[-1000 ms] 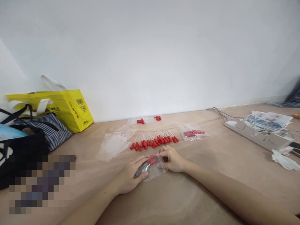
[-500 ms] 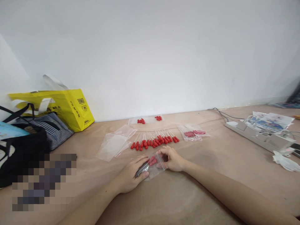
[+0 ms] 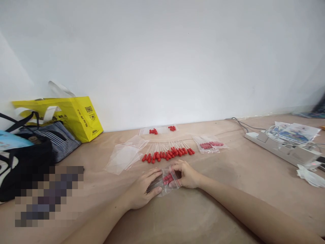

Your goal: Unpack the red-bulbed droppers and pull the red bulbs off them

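A clear zip-lock bag [image 3: 166,190] with a red line along its mouth lies on the table between my hands. Inside it, several droppers with red bulbs [image 3: 167,179] show near the mouth; their tubes are mostly covered. My left hand [image 3: 142,191] grips the bag's left end, thumb at the front and fingers behind. My right hand [image 3: 186,174] pinches the bag at its mouth on the right, fingers curled; the fingertips are partly behind the plastic. Just beyond the hands, a row of loose red-bulbed droppers [image 3: 169,154] points its bulbs toward me.
Flat zip-lock bags [image 3: 125,154] lie at left. Filled bags [image 3: 209,145] rest at right, and more droppers [image 3: 153,131] lie on plastic by the wall. A yellow bag [image 3: 86,118] and a striped bag [image 3: 61,140] stand left. Far right are a power strip [image 3: 276,149] and crumpled tissue [image 3: 309,175].
The red bulbs inside the bag have shifted slightly toward its mouth and my right hand, and now lie more in line. Both hands stay in nearly the same place.
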{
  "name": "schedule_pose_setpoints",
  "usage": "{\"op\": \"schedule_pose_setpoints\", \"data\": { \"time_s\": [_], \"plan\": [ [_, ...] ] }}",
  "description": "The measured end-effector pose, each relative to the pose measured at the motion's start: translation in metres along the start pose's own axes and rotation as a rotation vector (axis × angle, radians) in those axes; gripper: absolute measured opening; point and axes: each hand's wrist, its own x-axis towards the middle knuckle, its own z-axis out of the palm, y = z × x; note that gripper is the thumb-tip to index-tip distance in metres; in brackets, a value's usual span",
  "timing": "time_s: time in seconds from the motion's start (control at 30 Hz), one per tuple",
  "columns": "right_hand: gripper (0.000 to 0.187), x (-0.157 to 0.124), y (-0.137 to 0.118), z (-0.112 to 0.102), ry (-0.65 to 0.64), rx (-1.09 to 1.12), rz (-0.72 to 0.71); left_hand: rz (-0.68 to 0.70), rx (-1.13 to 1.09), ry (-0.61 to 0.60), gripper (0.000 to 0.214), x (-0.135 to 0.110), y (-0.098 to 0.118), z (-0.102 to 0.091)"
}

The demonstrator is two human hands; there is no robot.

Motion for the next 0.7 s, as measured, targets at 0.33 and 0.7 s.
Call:
{"op": "schedule_pose_setpoints", "data": {
  "time_s": [0.33,0.7],
  "plan": [
    [0.019,-0.005,-0.008,-0.01,0.05,-0.063,-0.035,-0.01,0.007,-0.025,0.051,0.0,0.002,-0.001],
    [0.015,-0.009,-0.011,-0.02,-0.103,0.024,0.023,0.004,0.039,-0.035,0.05,0.0,0.003,-0.003]
  ]
}}
